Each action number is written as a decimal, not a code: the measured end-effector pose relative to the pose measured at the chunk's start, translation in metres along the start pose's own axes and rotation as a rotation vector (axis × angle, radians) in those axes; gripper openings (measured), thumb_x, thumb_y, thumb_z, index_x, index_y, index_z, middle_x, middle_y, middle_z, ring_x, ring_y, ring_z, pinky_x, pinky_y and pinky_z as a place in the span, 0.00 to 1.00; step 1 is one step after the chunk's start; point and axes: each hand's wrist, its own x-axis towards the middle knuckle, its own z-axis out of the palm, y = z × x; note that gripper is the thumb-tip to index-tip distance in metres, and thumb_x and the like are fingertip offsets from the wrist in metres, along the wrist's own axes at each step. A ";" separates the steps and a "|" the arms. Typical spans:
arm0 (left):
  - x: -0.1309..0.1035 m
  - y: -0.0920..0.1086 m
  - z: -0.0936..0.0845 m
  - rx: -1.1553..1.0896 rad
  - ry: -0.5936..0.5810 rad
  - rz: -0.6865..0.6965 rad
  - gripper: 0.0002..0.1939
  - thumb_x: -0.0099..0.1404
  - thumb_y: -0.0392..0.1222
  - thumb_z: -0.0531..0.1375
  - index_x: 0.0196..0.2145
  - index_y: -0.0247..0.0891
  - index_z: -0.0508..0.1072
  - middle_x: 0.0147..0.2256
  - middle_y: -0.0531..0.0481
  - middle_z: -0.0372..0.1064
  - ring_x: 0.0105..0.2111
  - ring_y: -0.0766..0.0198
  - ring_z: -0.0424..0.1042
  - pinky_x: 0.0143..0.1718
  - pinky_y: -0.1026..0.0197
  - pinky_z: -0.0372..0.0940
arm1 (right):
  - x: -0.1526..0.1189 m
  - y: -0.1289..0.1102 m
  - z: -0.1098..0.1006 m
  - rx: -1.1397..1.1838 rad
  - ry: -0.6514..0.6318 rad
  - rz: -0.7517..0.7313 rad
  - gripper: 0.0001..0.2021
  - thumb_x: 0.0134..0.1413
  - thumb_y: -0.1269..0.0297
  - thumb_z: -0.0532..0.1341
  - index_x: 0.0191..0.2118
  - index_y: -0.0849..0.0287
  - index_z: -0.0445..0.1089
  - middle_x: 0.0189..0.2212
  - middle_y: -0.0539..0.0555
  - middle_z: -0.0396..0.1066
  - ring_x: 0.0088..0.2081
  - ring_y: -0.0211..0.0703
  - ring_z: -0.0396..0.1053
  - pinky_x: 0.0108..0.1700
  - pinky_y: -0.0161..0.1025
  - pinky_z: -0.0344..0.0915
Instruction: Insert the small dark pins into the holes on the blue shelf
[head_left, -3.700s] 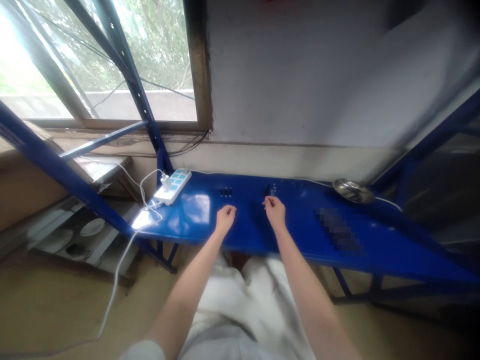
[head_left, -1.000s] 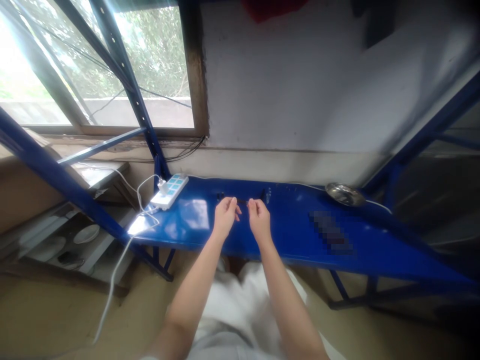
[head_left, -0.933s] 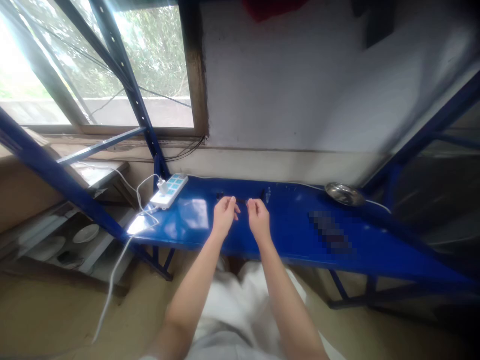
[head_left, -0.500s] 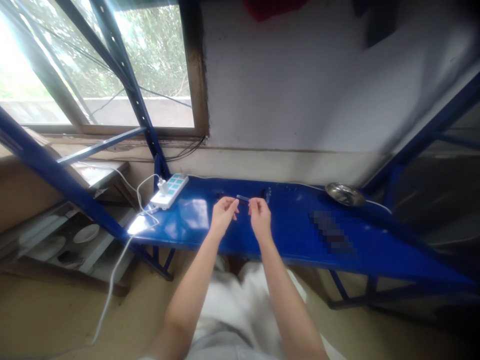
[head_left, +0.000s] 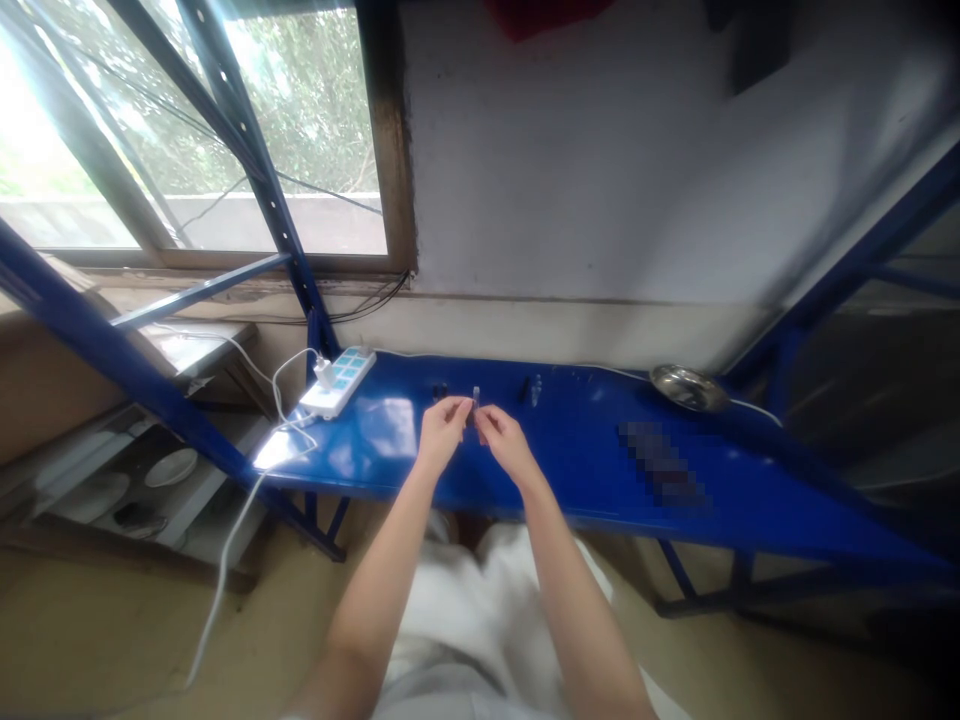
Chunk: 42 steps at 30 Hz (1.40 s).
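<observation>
Over the blue table, my right hand is closed in a pinch on a small, clear, tube-like piece, which stands nearly upright between the fingertips. My left hand is closed too, its thumb and forefinger pressed together right beside that piece. Whatever the left fingertips hold is too small to make out. Behind the hands lie small dark parts on the left. Farther right are a black stick-like part and several small clear pieces.
A white power strip with a plugged-in cable rests at the table's left end. Toward the right are a shiny metal dish and a blurred-out dark object. Blue rack posts rise at the left, before the window.
My right hand has moved left, close against the left one. The clear piece has turned from lying sideways to nearly upright. The left hand has barely shifted.
</observation>
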 end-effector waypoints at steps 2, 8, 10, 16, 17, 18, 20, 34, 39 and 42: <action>0.001 0.000 -0.002 0.039 -0.031 0.019 0.18 0.59 0.52 0.55 0.35 0.34 0.73 0.21 0.53 0.65 0.15 0.75 0.58 0.18 0.69 0.56 | 0.001 0.000 -0.003 0.006 0.002 0.015 0.16 0.51 0.50 0.54 0.31 0.58 0.67 0.21 0.48 0.62 0.23 0.36 0.60 0.28 0.35 0.59; 0.003 -0.004 -0.005 0.129 -0.091 0.064 0.16 0.60 0.49 0.55 0.37 0.35 0.74 0.28 0.48 0.71 0.22 0.70 0.66 0.26 0.66 0.63 | 0.001 0.003 -0.011 0.009 0.014 0.068 0.17 0.45 0.48 0.60 0.32 0.59 0.71 0.24 0.50 0.68 0.23 0.36 0.61 0.29 0.36 0.60; 0.004 -0.005 -0.005 0.159 -0.100 0.086 0.15 0.60 0.48 0.55 0.38 0.36 0.75 0.30 0.47 0.71 0.25 0.68 0.68 0.29 0.65 0.64 | 0.002 0.004 -0.014 0.019 0.010 0.079 0.18 0.43 0.48 0.61 0.32 0.59 0.72 0.24 0.51 0.69 0.24 0.36 0.61 0.29 0.36 0.60; 0.008 -0.004 -0.007 0.226 -0.199 0.168 0.15 0.61 0.47 0.54 0.40 0.39 0.75 0.33 0.48 0.70 0.27 0.69 0.67 0.30 0.65 0.64 | 0.010 0.003 -0.022 0.007 -0.056 0.009 0.17 0.42 0.49 0.61 0.27 0.61 0.70 0.23 0.50 0.67 0.24 0.35 0.61 0.29 0.35 0.58; 0.009 -0.004 -0.006 0.233 -0.218 0.181 0.15 0.61 0.47 0.54 0.40 0.40 0.75 0.32 0.49 0.69 0.27 0.69 0.66 0.30 0.66 0.64 | 0.011 0.004 -0.022 -0.016 -0.069 -0.003 0.17 0.43 0.49 0.61 0.26 0.61 0.69 0.22 0.49 0.66 0.25 0.35 0.61 0.29 0.34 0.58; 0.009 -0.005 -0.005 0.236 -0.229 0.194 0.15 0.61 0.47 0.54 0.41 0.41 0.75 0.31 0.49 0.68 0.26 0.70 0.65 0.29 0.66 0.63 | 0.013 0.005 -0.022 -0.044 -0.078 -0.011 0.17 0.44 0.49 0.60 0.26 0.61 0.69 0.22 0.49 0.66 0.25 0.35 0.61 0.29 0.34 0.58; 0.010 -0.008 -0.002 0.223 -0.229 0.213 0.15 0.61 0.47 0.54 0.42 0.42 0.75 0.31 0.50 0.66 0.25 0.71 0.64 0.29 0.67 0.63 | 0.016 0.009 -0.022 -0.102 -0.067 -0.019 0.17 0.44 0.49 0.60 0.26 0.61 0.69 0.22 0.49 0.66 0.25 0.36 0.61 0.29 0.35 0.58; 0.002 -0.094 0.013 0.264 0.016 -0.055 0.12 0.60 0.37 0.53 0.41 0.37 0.71 0.30 0.49 0.70 0.29 0.67 0.68 0.35 0.62 0.64 | 0.036 0.103 -0.065 -0.446 0.363 0.226 0.13 0.45 0.54 0.58 0.27 0.62 0.67 0.25 0.55 0.69 0.28 0.42 0.65 0.31 0.37 0.60; 0.000 -0.098 0.016 0.344 -0.071 -0.048 0.12 0.60 0.36 0.51 0.39 0.37 0.71 0.26 0.51 0.69 0.26 0.67 0.67 0.32 0.63 0.62 | 0.050 0.120 -0.073 -0.587 0.314 0.244 0.12 0.48 0.57 0.55 0.29 0.62 0.68 0.26 0.55 0.70 0.26 0.41 0.65 0.28 0.35 0.58; 0.000 -0.098 0.015 0.359 -0.087 -0.045 0.12 0.61 0.36 0.50 0.38 0.37 0.71 0.25 0.51 0.69 0.26 0.66 0.68 0.32 0.63 0.62 | 0.058 0.123 -0.072 -0.653 0.301 0.260 0.12 0.49 0.58 0.55 0.30 0.62 0.68 0.27 0.56 0.71 0.27 0.41 0.65 0.26 0.34 0.57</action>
